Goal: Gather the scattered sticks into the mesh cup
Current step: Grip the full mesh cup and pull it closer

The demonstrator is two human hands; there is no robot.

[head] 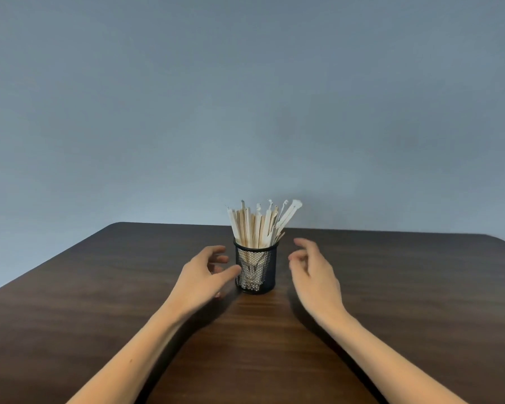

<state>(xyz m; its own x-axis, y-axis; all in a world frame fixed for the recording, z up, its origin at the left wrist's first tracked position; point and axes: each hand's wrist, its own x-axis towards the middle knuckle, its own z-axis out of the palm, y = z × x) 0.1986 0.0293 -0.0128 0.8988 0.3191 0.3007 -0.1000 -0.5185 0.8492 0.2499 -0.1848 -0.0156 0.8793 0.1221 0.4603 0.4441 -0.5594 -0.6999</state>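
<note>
A black mesh cup (256, 268) stands upright near the middle of the dark wooden table (405, 287). Several pale paper-wrapped sticks (260, 225) stand bunched inside it, their tops fanning above the rim. My left hand (203, 275) hovers just left of the cup, fingers spread, thumb tip close to the cup's side. My right hand (314, 271) is held a short way to the right of the cup, fingers loosely curled and apart. Neither hand holds anything. I see no loose sticks on the table.
The table's far edge runs just behind the cup, with a plain blue-grey wall (245, 97) beyond. The left far corner of the table is rounded.
</note>
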